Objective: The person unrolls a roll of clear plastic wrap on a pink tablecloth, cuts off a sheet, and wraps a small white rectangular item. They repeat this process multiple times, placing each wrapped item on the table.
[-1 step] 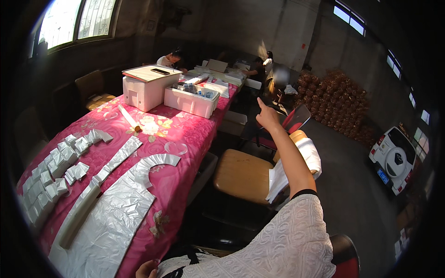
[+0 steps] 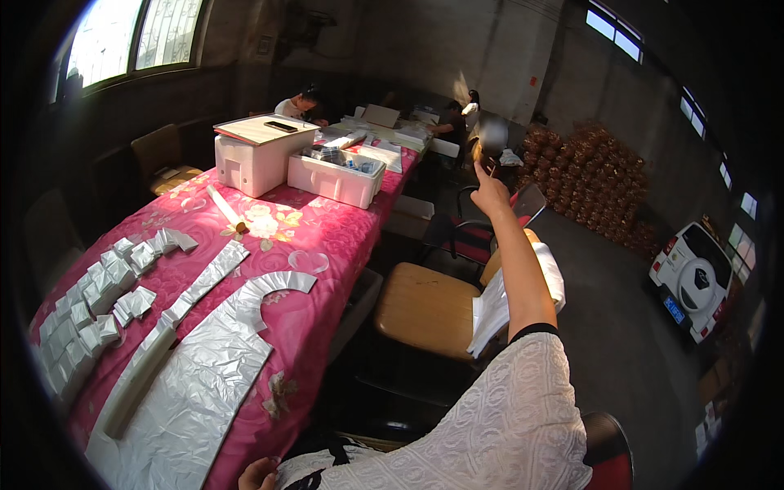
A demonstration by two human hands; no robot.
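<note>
One pink tablecloth (image 2: 335,237), two foam boxes (image 2: 255,170) (image 2: 331,183) atop, two hands (image 2: 492,196) (image 2: 258,474).

Wrinkled silvery sheet (image 2: 192,392) lies flat on pink tablecloth (image 2: 339,233)

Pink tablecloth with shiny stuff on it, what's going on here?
Someone's right hand is held out, index finger pointing; nothing shows in it. The left hand is low at the picture's edge, partly cut off, so its grip can't be told. A silvery plastic sheet and small silvery bundles lie on the pink tablecloth. Other people are farther back.
</note>
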